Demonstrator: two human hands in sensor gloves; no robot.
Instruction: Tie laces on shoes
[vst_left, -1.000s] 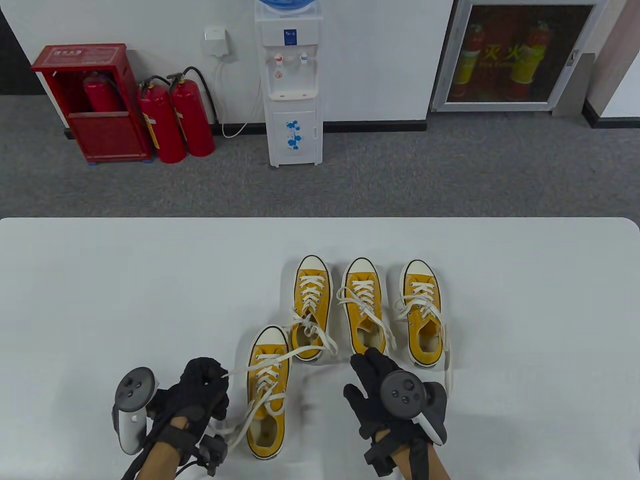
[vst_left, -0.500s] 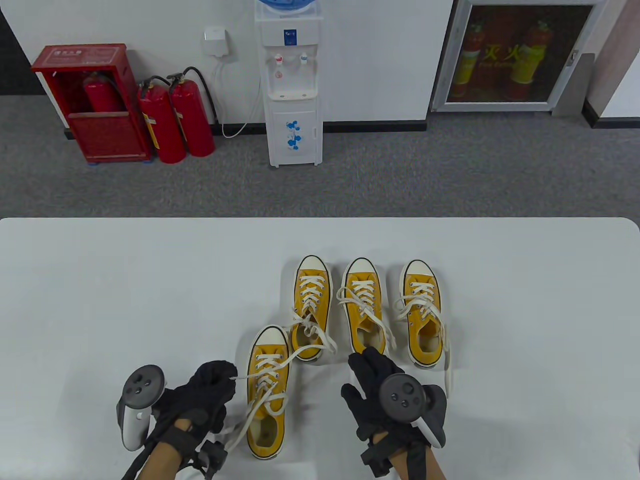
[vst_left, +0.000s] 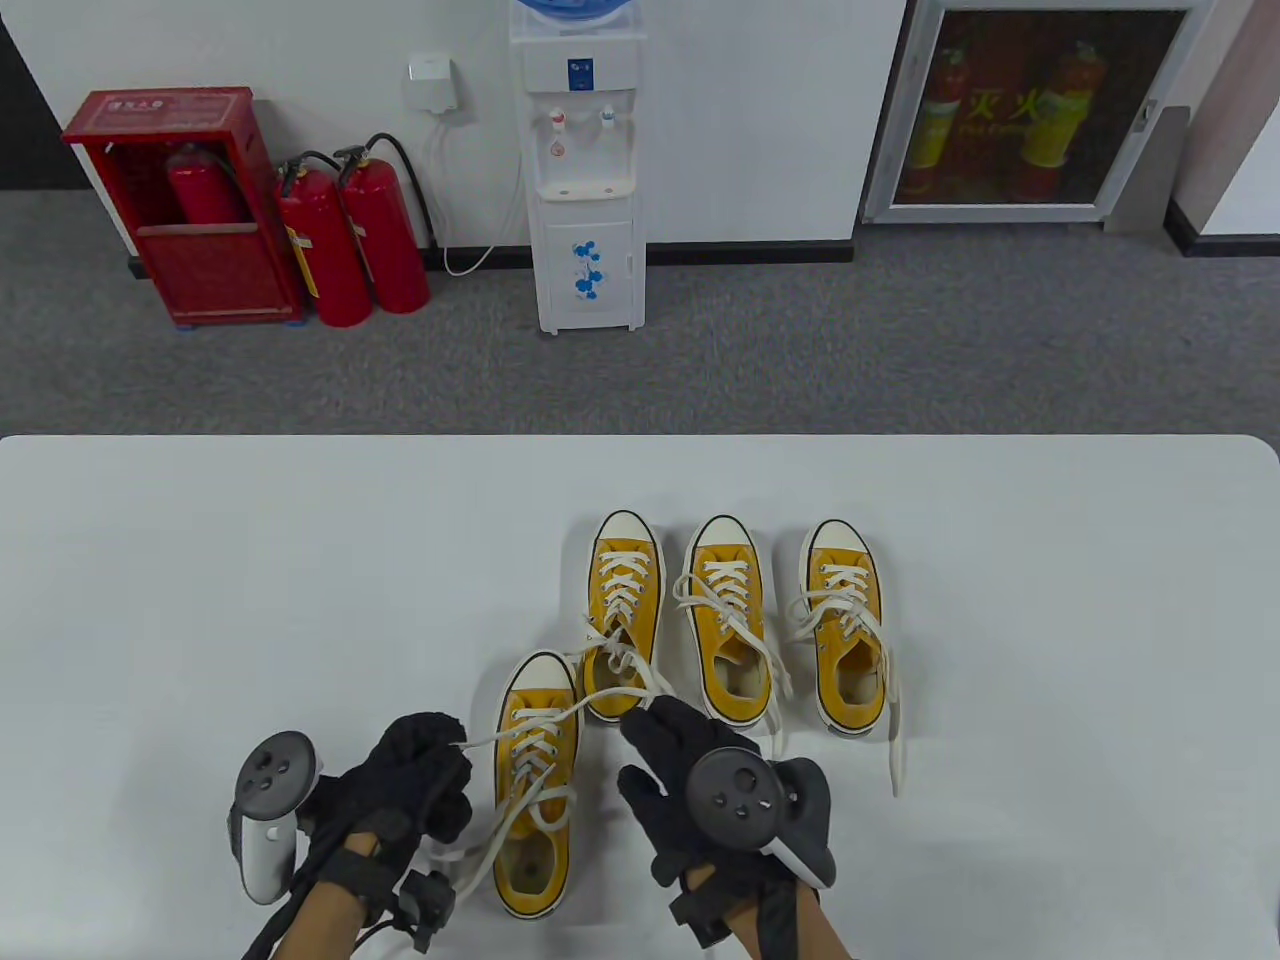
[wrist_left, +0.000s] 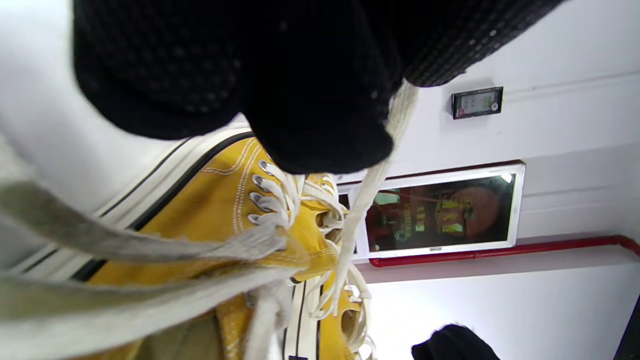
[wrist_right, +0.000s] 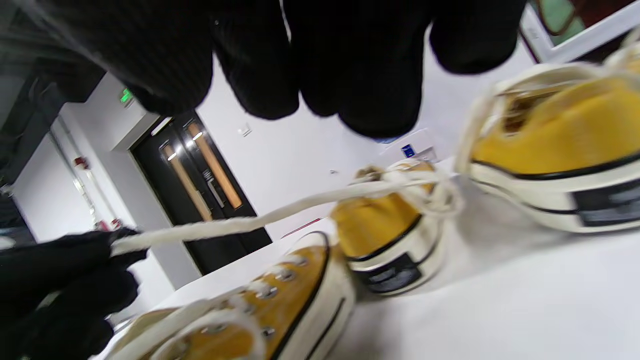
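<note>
A white tabletop (vst_left: 250, 560) is filling the foreground, grey carpet (vst_left: 800, 350) lying beyond it. Against the white wall (vst_left: 760, 110) are standing a water dispenser (vst_left: 585, 180), two red extinguishers (vst_left: 350, 235), a red cabinet (vst_left: 185, 205) and a glazed extinguisher case (vst_left: 1030, 105).

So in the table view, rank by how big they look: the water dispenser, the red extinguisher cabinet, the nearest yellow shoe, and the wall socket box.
1. Water dispenser
2. Red extinguisher cabinet, close behind the dispenser
3. Nearest yellow shoe, though it lies much nearer the camera, so its true rank is unsure
4. Wall socket box
</note>
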